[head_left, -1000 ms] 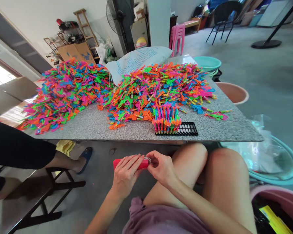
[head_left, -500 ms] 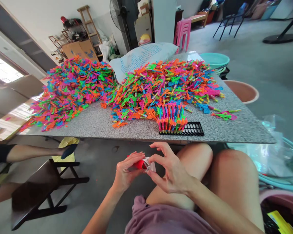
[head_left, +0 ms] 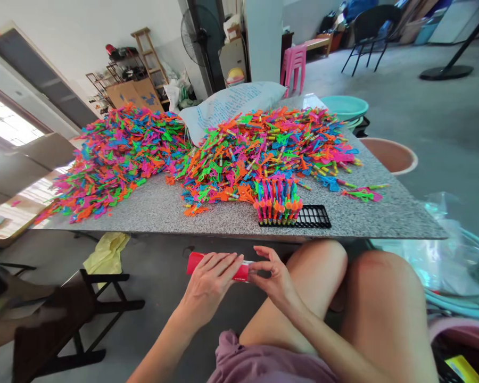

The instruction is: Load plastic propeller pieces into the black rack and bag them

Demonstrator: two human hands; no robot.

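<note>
A narrow red box (head_left: 195, 263) is held low in front of the table, above the floor by my knees. My left hand (head_left: 211, 284) wraps over its middle from above, fingers closed. At the box's right end, my right hand (head_left: 277, 284) pinches the pale end part between thumb and forefinger, its other fingers raised. What is inside the box is hidden. On the table edge above, a black grid rack (head_left: 320, 216) carries rows of upright small colourful plastic toys (head_left: 277, 199) in its left part.
Two heaps of bright plastic pieces, a left heap (head_left: 120, 159) and a right heap (head_left: 255, 149), cover much of the granite table (head_left: 391, 221). A white sack (head_left: 235, 103) lies behind them. A dark stool (head_left: 59, 324) stands left, with a person's leg beside it; basins (head_left: 387, 154) are right.
The box has turned to lie lengthwise, its red side showing, and my left hand now lies over it. My right hand has closed onto its end. The person's leg at left has moved back.
</note>
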